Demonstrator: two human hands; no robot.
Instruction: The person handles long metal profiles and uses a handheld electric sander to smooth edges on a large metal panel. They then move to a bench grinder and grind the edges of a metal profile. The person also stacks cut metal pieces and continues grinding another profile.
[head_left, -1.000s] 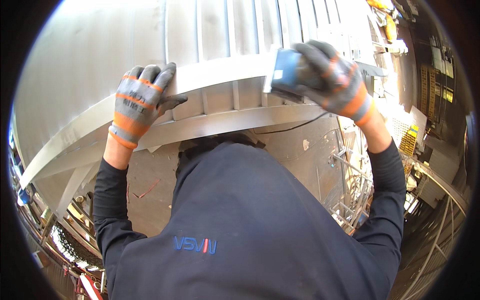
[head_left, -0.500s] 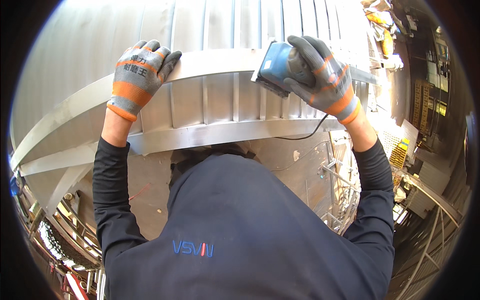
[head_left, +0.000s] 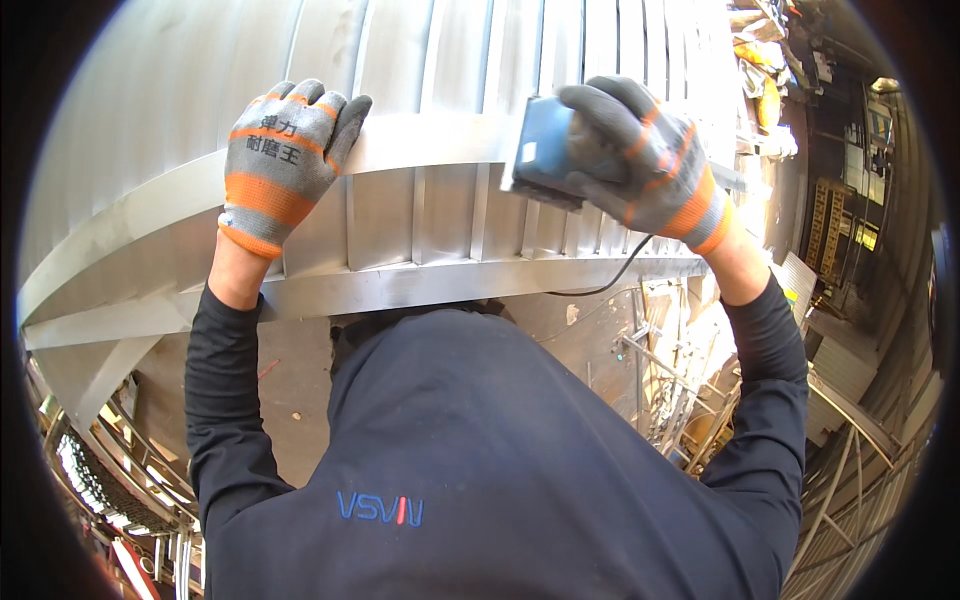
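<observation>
My right hand (head_left: 650, 165), in a grey glove with orange bands, is wrapped round a blue power sander (head_left: 543, 150). The sander sits against the upper flat metal rail (head_left: 430, 143) and looks slightly smeared by motion. My left hand (head_left: 285, 165), gloved alike, lies over the same rail farther left. Its fingers curl over the far side, and the thumb points away along the rail. The fingertips are partly hidden. From the sander's side a black cord (head_left: 610, 283) loops down.
Ribbed silvery metal panels (head_left: 180, 90) spread beyond the rail. A lower metal rail (head_left: 380, 290) runs nearer to me, above the brown floor (head_left: 295, 385). Metal frames and rods (head_left: 665, 370) stand at the right, with a coiled mesh (head_left: 90, 480) at the lower left.
The sander and my right hand have shifted slightly down in the picture. My left hand keeps its place on the rail, and the view has moved a little.
</observation>
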